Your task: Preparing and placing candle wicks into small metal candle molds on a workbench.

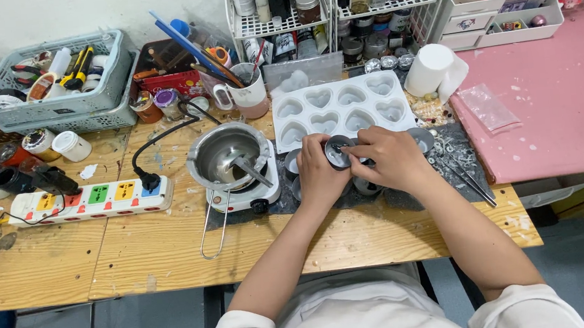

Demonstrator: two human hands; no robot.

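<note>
Left hand [318,172] grips small round tin [337,154]; right hand [388,158] fingers pinched inside it, seemingly setting something at centre. Next calls for steady tin, upright. Heart mould [340,109] just beyond.

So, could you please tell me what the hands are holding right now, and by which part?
Both hold one small round metal tin. The left hand cups its side wall, while the right hand has its fingers at the rim, reaching into the open top.

Head-worn view, steeply down onto workbench [171,247]
</note>
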